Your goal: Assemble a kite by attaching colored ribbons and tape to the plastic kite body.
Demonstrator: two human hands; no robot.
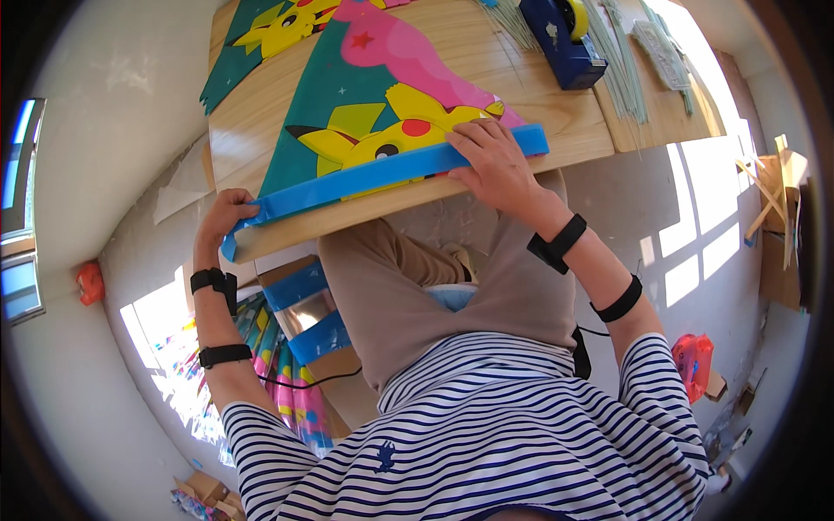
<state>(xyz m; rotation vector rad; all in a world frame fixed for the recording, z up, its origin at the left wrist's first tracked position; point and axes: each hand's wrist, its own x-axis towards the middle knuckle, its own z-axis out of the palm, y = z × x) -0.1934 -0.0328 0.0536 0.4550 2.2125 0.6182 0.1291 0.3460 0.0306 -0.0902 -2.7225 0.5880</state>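
Observation:
A wide blue strip of tape [347, 175] runs along the lower edge of a triangular printed sheet [300, 135], green and pink with a yellow cartoon figure. My left hand [228, 213] pinches the strip's left end, which hangs past the table edge. My right hand [497, 165] lies over the strip nearer its right end, fingers stretched out and pressing down, thumb apart. The fingers cover part of the cartoon figure.
A second printed sheet [282, 30] lies at the far left of the wooden table [556, 122]. A dark blue tape dispenser [569, 43] stands far right, beside bundles of thin rods [621, 78]. Below, a box with blue tape [300, 304] sits by my leg, near several folded colourful pieces [278, 365].

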